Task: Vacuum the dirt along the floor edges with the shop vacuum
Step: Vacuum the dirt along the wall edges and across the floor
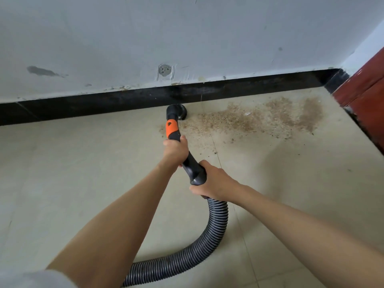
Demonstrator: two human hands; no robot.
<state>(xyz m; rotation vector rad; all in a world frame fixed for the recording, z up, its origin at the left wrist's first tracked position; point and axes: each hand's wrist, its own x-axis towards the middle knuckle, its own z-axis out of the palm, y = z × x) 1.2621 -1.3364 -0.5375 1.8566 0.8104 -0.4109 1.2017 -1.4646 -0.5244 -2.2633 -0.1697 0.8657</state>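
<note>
Hands: left hand [175, 150] and right hand [214, 181] grip the vacuum wand [188, 161].
Nozzle [179, 110]: at baseboard [104, 102], sawdust [249, 119] toward 3 o'clock.

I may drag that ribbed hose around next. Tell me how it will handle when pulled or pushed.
The ribbed hose will likely be floppy, not stiff: it already curls in a loop behind the right hand. Pushed, it would probably buckle sideways rather than slide straight. Its ridges may catch slightly on the tiled floor, though it looks light.
</note>
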